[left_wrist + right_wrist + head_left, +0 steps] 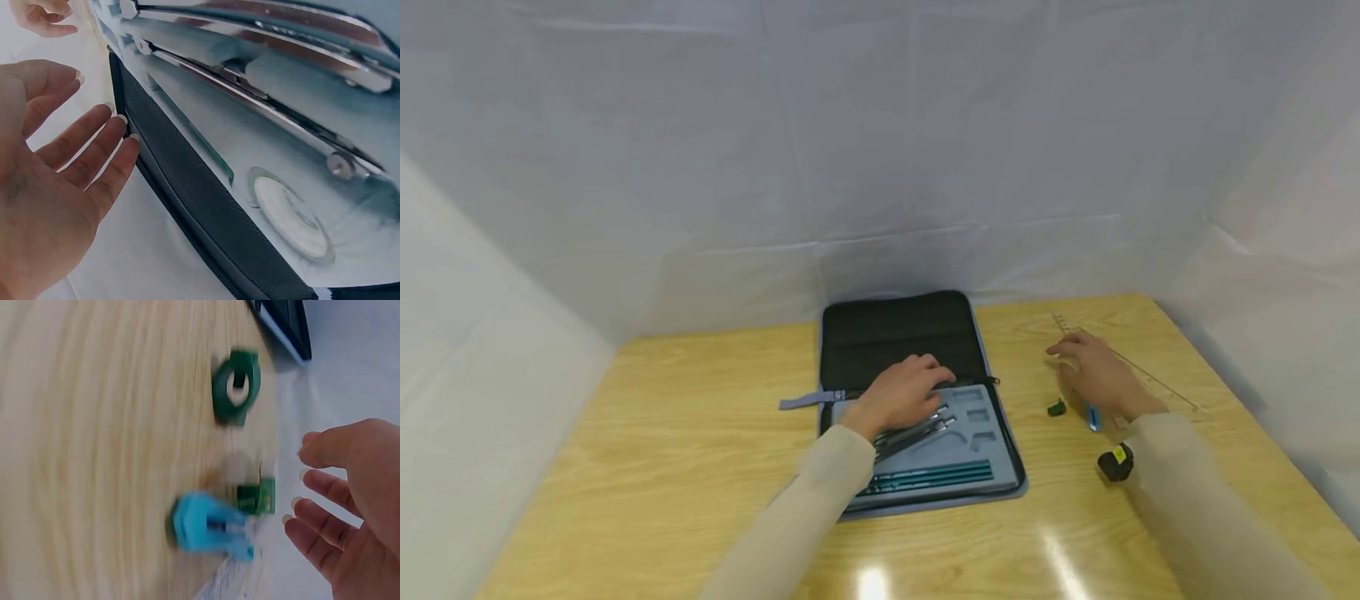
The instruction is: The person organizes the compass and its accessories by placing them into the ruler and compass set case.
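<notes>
My left hand (906,392) hovers over the grey tray of a zippered case (898,337). Its fingers are spread and loosely bent in the left wrist view, with nothing held. Below it lie metal compasses (917,435) (250,94) and several dark green pencils (932,477). At the right, my right hand (1097,375) is above the table, relaxed and holding nothing. Near it are a blue plastic piece (194,522), a small green block (265,497), a dark green ring-shaped piece (222,400) and a clear set square (1157,382).
The case lies open on the wooden table (715,417), its black lid toward the back and a grey-blue strap (801,402) out to the left. Beside the right sleeve is a small black object (1112,468) with a yellow patch. White sheeting (880,167) surrounds the table.
</notes>
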`<state>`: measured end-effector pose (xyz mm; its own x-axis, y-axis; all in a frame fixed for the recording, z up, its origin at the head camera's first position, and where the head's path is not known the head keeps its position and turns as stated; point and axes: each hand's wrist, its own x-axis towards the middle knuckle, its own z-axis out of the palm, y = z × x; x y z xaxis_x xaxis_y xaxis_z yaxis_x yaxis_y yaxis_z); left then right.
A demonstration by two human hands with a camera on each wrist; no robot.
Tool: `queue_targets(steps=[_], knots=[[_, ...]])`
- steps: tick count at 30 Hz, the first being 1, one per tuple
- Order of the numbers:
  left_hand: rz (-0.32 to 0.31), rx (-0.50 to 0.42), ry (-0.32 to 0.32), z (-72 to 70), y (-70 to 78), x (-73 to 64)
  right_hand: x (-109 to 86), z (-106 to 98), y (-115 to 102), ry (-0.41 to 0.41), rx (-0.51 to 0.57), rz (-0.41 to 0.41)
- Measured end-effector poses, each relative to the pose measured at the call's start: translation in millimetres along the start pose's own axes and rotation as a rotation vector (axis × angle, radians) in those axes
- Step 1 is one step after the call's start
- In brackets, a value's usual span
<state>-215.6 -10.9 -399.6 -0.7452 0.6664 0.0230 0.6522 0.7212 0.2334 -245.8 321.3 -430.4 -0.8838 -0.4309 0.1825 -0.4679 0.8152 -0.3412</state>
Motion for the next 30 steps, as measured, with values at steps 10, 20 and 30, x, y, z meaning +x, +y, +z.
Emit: queue_targets(steps=[10,20,30], knots=[[0.013,0.028,-0.037,7.2,15.1,5.8,-1.5,-5.4,29.5,-0.059,-0.031,-0.003],[0.031,0.018,-0.019,4.3,24.4,11.1,-0.8,-11.7,32.2,-0.139,-0.028,0.101],[0.034,0.052,-0.048,5.5,27.1,16.8,1.2,-9.0,31.1,-0.145,0.011,0.104]])
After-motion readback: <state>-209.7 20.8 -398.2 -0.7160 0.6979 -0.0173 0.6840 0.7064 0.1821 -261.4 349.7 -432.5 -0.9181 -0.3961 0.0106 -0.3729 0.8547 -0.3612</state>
